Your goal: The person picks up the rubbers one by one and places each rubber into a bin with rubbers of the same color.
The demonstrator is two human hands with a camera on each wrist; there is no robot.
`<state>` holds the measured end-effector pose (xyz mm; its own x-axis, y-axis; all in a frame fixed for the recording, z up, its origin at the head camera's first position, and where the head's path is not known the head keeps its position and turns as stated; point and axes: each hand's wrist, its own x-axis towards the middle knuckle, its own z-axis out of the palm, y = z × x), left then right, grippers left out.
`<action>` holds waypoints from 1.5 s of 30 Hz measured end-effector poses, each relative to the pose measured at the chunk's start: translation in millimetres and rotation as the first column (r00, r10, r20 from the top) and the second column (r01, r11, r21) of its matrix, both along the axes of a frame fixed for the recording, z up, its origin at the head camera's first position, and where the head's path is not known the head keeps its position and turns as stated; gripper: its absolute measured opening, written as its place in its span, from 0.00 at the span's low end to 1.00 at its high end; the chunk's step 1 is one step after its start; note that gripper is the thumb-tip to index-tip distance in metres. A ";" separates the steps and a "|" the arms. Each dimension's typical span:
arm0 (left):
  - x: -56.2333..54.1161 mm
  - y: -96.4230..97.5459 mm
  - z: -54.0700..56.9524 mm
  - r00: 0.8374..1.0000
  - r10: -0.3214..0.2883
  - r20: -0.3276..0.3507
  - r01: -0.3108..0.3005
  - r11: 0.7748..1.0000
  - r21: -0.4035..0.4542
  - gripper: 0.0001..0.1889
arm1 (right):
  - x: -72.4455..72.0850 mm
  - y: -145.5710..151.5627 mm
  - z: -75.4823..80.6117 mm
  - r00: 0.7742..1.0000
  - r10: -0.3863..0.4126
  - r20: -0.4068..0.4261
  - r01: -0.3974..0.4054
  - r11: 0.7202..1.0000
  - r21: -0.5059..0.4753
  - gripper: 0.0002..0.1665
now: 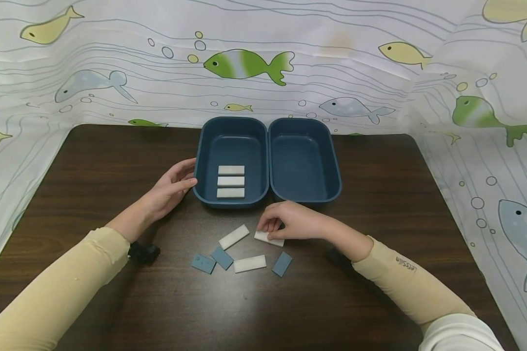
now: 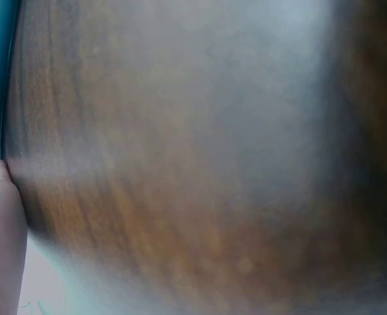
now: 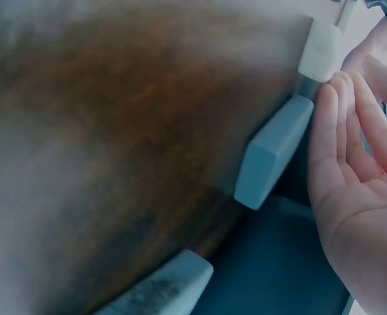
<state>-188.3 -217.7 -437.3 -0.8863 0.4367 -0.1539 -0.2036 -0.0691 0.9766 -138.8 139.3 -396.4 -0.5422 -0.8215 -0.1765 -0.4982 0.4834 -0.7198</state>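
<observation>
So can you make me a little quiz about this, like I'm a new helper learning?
1. Counting: How many white blocks lie inside the left tray?

2. True or false: Every blue block is inside a tray.

3. Pick one: What are the fingers of the right hand on?
A) a blue block
B) a white block
C) the left hand

Key
1. Three.
2. False: the three blue blocks lie on the table.
3. B: a white block on the table, in front of the trays.
</observation>
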 end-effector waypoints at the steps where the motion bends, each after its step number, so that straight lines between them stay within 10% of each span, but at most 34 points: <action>1: -0.1 -0.1 -0.1 1.000 0.000 0.000 0.000 1.000 0.000 0.32 | 0.1 -0.5 -1.4 1.000 -0.006 -0.003 0.006 1.000 -0.002 0.15; 45: -0.4 0.4 -2.3 1.000 -0.005 -0.009 0.006 1.000 0.029 0.32 | -0.1 -3.4 -12.3 0.997 -0.065 -0.047 0.068 0.995 0.070 0.18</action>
<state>-188.6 -217.2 -439.6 -0.8852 0.4457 -0.1333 -0.1954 -0.0961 0.9760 -138.8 135.9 -408.7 -0.6036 -0.7696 -0.2082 -0.4939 0.5659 -0.6601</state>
